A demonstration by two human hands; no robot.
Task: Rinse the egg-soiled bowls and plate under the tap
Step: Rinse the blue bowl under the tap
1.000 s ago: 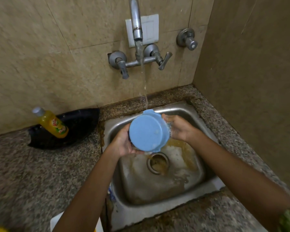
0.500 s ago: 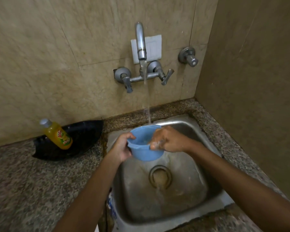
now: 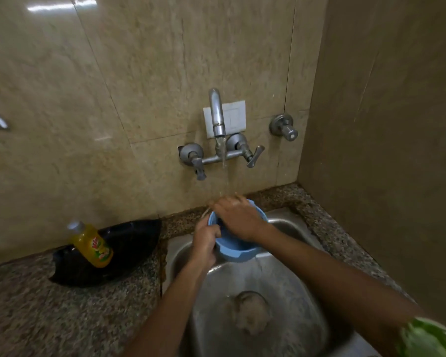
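Glossy beige tiled walls point(image 3: 144, 73), speckled granite counter point(image 3: 62, 313), white switch plate point(image 3: 233, 117)

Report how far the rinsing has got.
Done: nothing visibly finished. In hand: the tap runs; left hand grips the blue bowl by its rim over the sink, right hand rubs inside it. Left: no other bowls or plate are in view.

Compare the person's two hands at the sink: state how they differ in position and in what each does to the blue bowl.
The left hand grips the rim of the blue bowl on its left side, thumb hooked inside; the right hand lies across the bowl's mouth. The left hand sits lower and clear of the tap's stream; the right hand is higher, with the stream striking its fingers. Both touch the bowl above the sink.
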